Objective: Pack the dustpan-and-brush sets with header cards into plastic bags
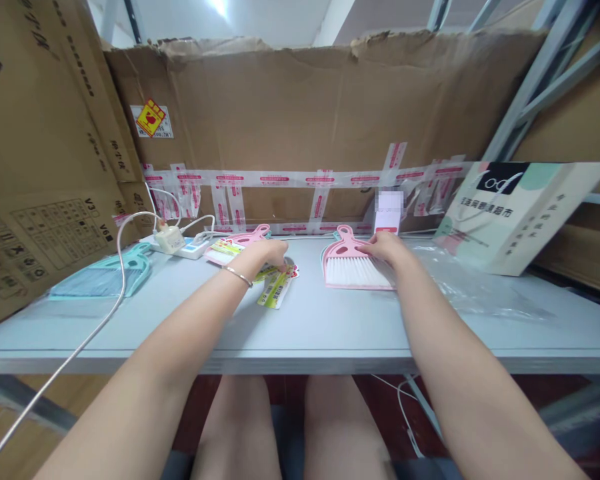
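Note:
On the grey table lies a pink dustpan (333, 251) with a white-bristled pink hand brush (349, 250) laid in it. My right hand (386, 245) grips this set at its right side, its fingertips partly hidden. Left of it, my left hand (274, 253) is bent down with its fingers pinched at printed green-and-white label cards (274, 291); the hand covers part of them. Behind my left wrist lies another pink dustpan and brush set (250, 235), with a label card (226, 248) on it. A teal dustpan and brush set (111, 273) rests farther left.
A power strip (193, 248) with a white plug (170, 239) stands at the back left, its cable (121, 280) crossing the table's left side. Clear plastic bags (460, 280) lie at right before a printed box (505, 220). A phone-like object (388, 212) stands behind my right hand. Cardboard (290, 113) walls the back.

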The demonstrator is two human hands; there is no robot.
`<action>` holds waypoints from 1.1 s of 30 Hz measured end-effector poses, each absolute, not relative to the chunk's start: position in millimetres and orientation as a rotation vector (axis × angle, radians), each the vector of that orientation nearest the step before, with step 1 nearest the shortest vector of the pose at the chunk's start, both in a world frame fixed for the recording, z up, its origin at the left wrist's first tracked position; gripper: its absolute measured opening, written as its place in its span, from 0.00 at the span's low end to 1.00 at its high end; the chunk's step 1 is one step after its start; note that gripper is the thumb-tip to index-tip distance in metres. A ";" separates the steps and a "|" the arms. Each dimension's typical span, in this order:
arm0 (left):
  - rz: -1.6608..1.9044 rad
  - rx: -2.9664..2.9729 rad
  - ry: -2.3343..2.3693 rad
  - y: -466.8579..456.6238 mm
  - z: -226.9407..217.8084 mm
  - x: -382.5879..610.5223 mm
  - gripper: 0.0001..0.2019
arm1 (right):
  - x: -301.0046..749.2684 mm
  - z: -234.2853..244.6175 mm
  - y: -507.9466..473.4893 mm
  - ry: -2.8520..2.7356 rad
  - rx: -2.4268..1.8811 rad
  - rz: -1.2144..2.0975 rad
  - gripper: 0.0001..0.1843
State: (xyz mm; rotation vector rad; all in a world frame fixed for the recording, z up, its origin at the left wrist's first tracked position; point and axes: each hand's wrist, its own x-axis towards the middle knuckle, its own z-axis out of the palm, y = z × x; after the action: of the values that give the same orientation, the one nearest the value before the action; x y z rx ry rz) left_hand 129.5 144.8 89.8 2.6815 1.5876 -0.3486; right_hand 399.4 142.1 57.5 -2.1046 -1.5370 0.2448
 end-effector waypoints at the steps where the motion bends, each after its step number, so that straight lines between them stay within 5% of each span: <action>1: -0.369 2.653 1.594 150.0 90.2 131.2 0.27 | 397.7 59.7 140.1 -1.547 -2.093 0.225 0.14; 9: -0.128 2.587 1.466 168.1 83.5 123.5 0.09 | 385.8 79.8 125.5 -1.314 -1.736 0.332 0.16; 13: 0.245 2.555 1.352 157.0 103.5 110.7 0.09 | 382.3 81.1 126.3 -1.014 -1.473 0.581 0.17; 17: 0.558 2.456 1.304 142.9 135.5 95.7 0.13 | 378.6 81.9 128.8 -0.934 -1.352 0.693 0.07; 24: 0.991 2.254 1.096 107.8 168.9 59.8 0.05 | 342.8 77.8 126.6 -0.926 -1.200 0.991 0.01; 28: 0.847 2.791 1.263 81.8 182.5 74.9 0.13 | 315.4 71.2 119.5 -1.025 -1.185 1.202 0.03; 33: -0.033 3.355 1.227 60.6 161.9 132.9 0.10 | 303.9 61.3 119.0 -1.015 -1.151 1.324 0.07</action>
State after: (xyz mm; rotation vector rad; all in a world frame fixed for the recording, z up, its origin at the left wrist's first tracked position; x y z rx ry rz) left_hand 132.9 60.6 161.9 3.3545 1.2273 -0.0327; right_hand 303.9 119.0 61.3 -1.1510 -1.0145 1.3238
